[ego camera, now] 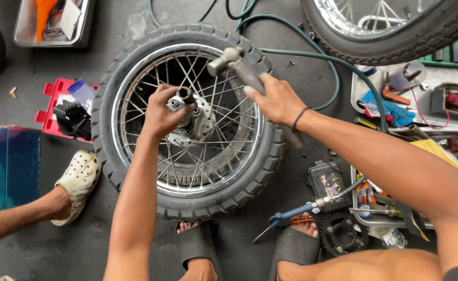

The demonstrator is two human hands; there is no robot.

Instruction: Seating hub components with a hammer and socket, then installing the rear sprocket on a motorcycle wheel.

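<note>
A black knobbly-tyred motorcycle wheel with a chrome rim and thin wire spokes (187, 122) lay flat on the grey concrete floor (73, 244), and everything else sat around it. At the wheel's centre was the silver metal hub (195, 122), and on top of the hub stood a short dark cylindrical metal piece (185, 94). The left hand (161, 112) was curled closed around that piece, thumb and fingers pinching it upright against the hub. Above the wheel's far side the right hand (276, 99), a thin black band on its wrist, was wrapped tight around the grey handle of a steel ball-peen hammer (228, 60), whose head hung in the air over the tyre's upper edge, apart from the dark piece.

Just beyond the wheel's near edge the person's two feet in black rubber slide sandals (296, 244) rested on the floor. Beside the right sandal lay a black toothed sprocket (340, 231) and a blue-handled tool (286, 216). To the wheel's left sat a red plastic tool case (57, 106) with a black object on it, touching the tyre, and further out another person's foot in a dirty white perforated clog (78, 182). A green rubber hose (301, 57) curved away from the wheel's far right side toward a second spoked wheel (390, 28) at the top. To the right of the first wheel stood a cluttered metal tray of tools and rags (421, 99)
</note>
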